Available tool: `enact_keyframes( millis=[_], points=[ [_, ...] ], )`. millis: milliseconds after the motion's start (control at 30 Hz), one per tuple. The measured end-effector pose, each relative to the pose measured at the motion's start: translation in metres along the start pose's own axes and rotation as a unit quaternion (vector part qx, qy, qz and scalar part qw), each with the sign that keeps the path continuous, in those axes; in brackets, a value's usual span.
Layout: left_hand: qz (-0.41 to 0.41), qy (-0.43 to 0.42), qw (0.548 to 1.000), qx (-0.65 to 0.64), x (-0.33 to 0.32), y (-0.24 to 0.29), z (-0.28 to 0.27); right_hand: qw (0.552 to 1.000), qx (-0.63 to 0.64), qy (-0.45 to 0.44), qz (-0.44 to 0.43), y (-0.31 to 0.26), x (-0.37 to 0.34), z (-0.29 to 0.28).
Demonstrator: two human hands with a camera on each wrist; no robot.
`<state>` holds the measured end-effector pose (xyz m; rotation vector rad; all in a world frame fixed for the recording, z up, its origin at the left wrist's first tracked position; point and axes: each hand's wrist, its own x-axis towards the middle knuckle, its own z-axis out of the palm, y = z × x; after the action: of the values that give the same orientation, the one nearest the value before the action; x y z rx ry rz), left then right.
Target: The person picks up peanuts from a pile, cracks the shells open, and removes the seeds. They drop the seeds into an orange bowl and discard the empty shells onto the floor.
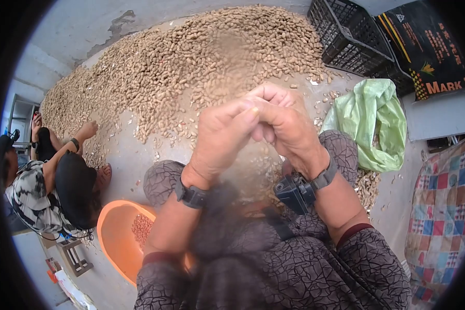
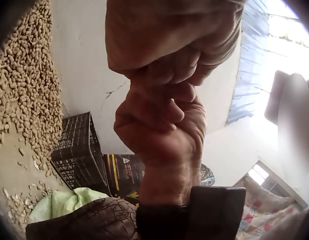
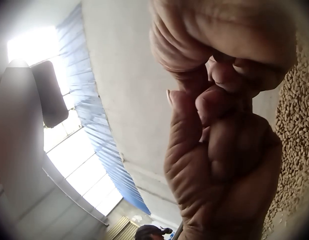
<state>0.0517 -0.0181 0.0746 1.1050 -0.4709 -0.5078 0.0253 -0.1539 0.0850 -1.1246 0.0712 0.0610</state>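
In the head view, my left hand point(image 1: 223, 129) and right hand point(image 1: 289, 121) meet in front of my chest, thumbs and fingertips touching. Both wrist views show curled fingers pressed together: the left hand point(image 2: 169, 37) above the right hand point(image 2: 164, 125) in the left wrist view, the right hand point(image 3: 224, 35) above the left hand point(image 3: 219, 175) in the right wrist view. Whatever lies between the fingertips is hidden. Beyond the hands spreads a big heap of unshelled peanuts point(image 1: 160, 67). An orange basin point(image 1: 111, 227) with reddish kernels point(image 1: 141, 227) stands by my left forearm.
A green sack point(image 1: 367, 121) stands to the right of my knees, shells around it. Black crates point(image 1: 346, 39) and a black printed bag point(image 1: 429, 46) are behind it. At the left another person point(image 1: 46, 181) sits, one hand reaching toward the heap. A checkered cloth point(image 1: 442, 206) is far right.
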Motion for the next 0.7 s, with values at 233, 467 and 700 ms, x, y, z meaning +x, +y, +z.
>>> enact_keyframes(
  millis=[233, 467, 700],
  points=[
    [-0.067, -0.111, 0.983, -0.131, 0.005, 0.019, -0.012, 0.996, 0.023, -0.088, 0.017, -0.015, 0.0, -0.008],
    [-0.053, -0.008, 0.994, -0.096, 0.007, 0.015, 0.001, 0.998, 0.013, -0.066, 0.011, -0.016, -0.002, 0.002],
    [-0.023, -0.078, 0.997, -0.012, 0.002, 0.021, -0.006, 0.997, 0.01, -0.071, 0.019, -0.018, -0.005, 0.003]
  ],
)
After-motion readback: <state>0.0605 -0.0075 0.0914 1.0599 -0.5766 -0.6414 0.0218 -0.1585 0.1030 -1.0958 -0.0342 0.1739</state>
